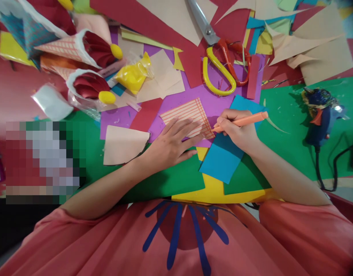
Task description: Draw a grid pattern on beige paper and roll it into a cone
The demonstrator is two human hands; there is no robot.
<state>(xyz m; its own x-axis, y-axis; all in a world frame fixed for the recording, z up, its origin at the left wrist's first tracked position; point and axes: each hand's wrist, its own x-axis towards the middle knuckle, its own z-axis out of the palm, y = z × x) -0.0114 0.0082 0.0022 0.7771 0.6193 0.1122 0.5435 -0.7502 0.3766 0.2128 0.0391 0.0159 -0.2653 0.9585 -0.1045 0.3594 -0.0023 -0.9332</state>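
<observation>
A piece of cream paper (179, 111) with orange stripes lies on a purple sheet in front of me. My left hand (176, 142) rests flat across its lower part, fingers spread, covering some of the stripes. In my right hand (238, 128) is an orange marker (248, 119), held in a writing grip. The marker's tip meets the right edge of the striped paper, where short crossing lines show. Under my right wrist lies a blue paper piece (222, 159). Left of my left hand is a plain cream cut piece (121, 145) with a dark curved edge.
Large scissors (219, 73) with red and yellow handles lie beyond the paper. Decorated paper cones (70, 48) and a knotted yellow bag (134, 74) are at the upper left. A blue glue gun (321, 119) with its cord lies at right. Paper scraps (322, 50) cover the far right.
</observation>
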